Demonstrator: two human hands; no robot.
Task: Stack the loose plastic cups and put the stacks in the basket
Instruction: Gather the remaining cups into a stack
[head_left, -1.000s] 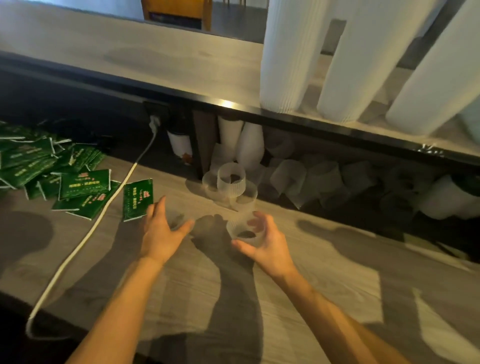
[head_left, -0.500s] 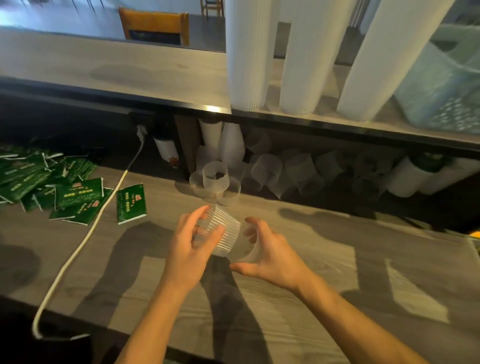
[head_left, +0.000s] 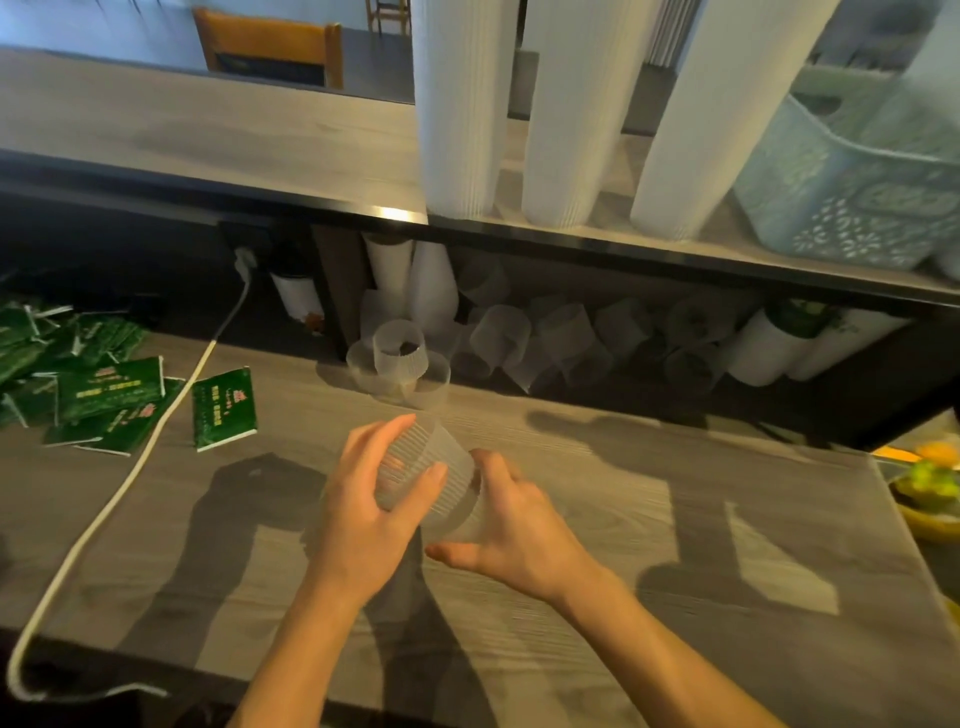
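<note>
A clear ribbed plastic cup lies tilted between my hands, low over the wooden counter. My left hand curls round its left side, thumb across the front. My right hand cups its right end, where a second clear cup seems to sit. Three more loose clear cups stand clustered at the counter's back edge. Several others lie on their sides under the shelf. A pale blue perforated basket stands on the upper shelf at the far right.
Tall white cup stacks stand on the upper shelf. Green sachets are scattered at the left, crossed by a white cable. A yellow dish with fruit sits at the right edge.
My left hand came in from the left and took hold of the cup that my right hand had picked up. The view shifted right, bringing the basket into sight.
</note>
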